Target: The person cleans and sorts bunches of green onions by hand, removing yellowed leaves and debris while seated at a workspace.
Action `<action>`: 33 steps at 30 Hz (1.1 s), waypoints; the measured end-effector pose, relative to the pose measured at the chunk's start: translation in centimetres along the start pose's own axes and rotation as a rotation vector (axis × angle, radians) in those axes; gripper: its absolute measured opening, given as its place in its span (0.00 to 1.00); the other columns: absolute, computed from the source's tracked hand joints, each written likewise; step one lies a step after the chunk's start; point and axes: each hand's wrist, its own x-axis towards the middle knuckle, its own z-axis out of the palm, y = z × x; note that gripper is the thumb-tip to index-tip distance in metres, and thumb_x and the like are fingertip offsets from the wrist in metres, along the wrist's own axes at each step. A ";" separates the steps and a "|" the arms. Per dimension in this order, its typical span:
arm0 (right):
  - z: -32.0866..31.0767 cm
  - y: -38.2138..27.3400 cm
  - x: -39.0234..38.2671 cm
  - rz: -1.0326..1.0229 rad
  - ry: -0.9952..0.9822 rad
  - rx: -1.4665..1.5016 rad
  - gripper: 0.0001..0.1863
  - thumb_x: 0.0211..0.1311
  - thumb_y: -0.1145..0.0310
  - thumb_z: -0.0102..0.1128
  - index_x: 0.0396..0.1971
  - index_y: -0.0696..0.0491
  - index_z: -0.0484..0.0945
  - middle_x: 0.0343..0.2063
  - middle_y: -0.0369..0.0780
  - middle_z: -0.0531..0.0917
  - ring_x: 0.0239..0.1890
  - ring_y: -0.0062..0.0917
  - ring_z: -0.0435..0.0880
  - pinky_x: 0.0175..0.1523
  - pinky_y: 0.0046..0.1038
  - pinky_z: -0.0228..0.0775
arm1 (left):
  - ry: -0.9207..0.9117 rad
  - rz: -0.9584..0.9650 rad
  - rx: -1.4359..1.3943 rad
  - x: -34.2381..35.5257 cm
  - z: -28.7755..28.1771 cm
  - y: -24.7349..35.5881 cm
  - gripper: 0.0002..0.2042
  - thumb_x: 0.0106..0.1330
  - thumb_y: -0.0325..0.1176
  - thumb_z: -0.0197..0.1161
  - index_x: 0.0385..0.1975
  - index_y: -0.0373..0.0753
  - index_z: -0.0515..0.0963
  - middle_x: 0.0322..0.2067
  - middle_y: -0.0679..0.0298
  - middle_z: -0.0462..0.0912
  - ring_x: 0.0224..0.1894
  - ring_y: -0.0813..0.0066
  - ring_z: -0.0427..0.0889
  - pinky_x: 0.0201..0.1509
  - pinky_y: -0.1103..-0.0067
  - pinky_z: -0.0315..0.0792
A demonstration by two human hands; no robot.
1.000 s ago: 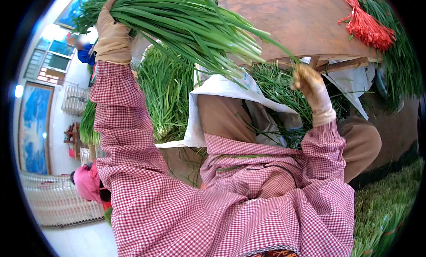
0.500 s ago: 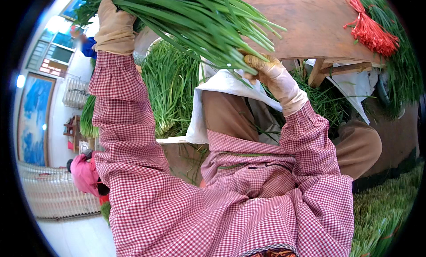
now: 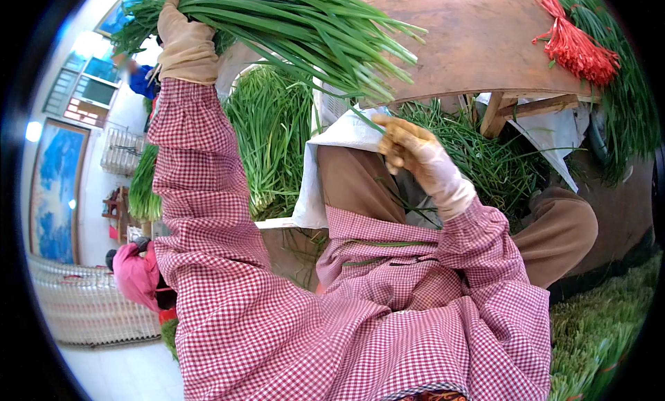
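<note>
My left hand (image 3: 183, 44), in a tan glove, is closed round a big bunch of garlic chives (image 3: 298, 27) held up at the top of the view. Its pale stem ends fan out to the right, over the near edge of a board. My right hand (image 3: 424, 158), in a pale glove with stained fingertips, is below these ends and apart from them. Its fingers are curled, and a single green chive blade (image 3: 367, 117) runs into them. More loose chives (image 3: 267, 141) stand in a pile below the bunch, beside a white cloth (image 3: 339, 136) over my knee.
A brown wooden board (image 3: 457, 37) on a timber frame spans the far side. On it lies a bundle of red ties (image 3: 580, 53), beside more chives (image 3: 623, 103). Scattered chives (image 3: 485, 155) lie under the board. A person in pink (image 3: 137, 273) is bent over at the left.
My right hand has come away from the stem ends and dropped a little, drawing a single blade with it. The bunch in my left hand has shifted slightly left and up.
</note>
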 end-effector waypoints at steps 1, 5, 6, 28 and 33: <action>0.7 0.2 0.8 -0.042 -0.001 0.043 0.16 0.59 0.63 0.50 0.42 0.58 0.71 0.25 0.37 0.76 0.20 0.14 0.69 0.26 0.17 0.66 | 0.002 0.008 0.005 -1.3 2.6 -1.0 0.09 0.65 0.31 0.42 0.33 0.32 0.68 0.35 0.58 0.75 0.39 0.67 0.74 0.50 0.73 0.70; 1.6 0.0 3.4 -0.050 0.002 0.246 0.21 0.59 0.60 0.51 0.47 0.58 0.67 0.27 0.34 0.73 0.22 0.13 0.67 0.25 0.18 0.65 | -0.032 0.140 0.309 -2.8 6.0 -2.6 0.08 0.64 0.31 0.44 0.33 0.32 0.68 0.35 0.59 0.74 0.39 0.69 0.74 0.49 0.76 0.71; 1.4 -0.1 3.9 -0.087 -0.086 0.265 0.21 0.59 0.60 0.51 0.47 0.58 0.67 0.26 0.34 0.73 0.21 0.13 0.66 0.25 0.18 0.65 | 0.034 0.219 0.559 -1.9 5.0 -2.4 0.08 0.64 0.30 0.45 0.34 0.32 0.67 0.35 0.59 0.74 0.40 0.70 0.74 0.49 0.77 0.71; 3.3 -4.7 1.6 -0.347 0.382 -0.923 0.16 0.52 0.57 0.56 0.34 0.55 0.76 0.21 0.37 0.78 0.23 0.23 0.76 0.29 0.22 0.66 | 0.343 0.103 0.411 -1.3 5.1 -5.2 0.05 0.61 0.28 0.49 0.33 0.36 0.69 0.37 0.59 0.76 0.40 0.71 0.75 0.45 0.76 0.73; 3.8 -4.9 3.3 -0.507 0.424 -1.300 0.16 0.51 0.55 0.56 0.32 0.52 0.77 0.22 0.44 0.79 0.25 0.34 0.78 0.31 0.29 0.69 | 0.157 0.006 0.192 -1.4 4.6 -3.6 0.06 0.62 0.30 0.47 0.29 0.35 0.70 0.34 0.58 0.76 0.38 0.68 0.75 0.45 0.75 0.73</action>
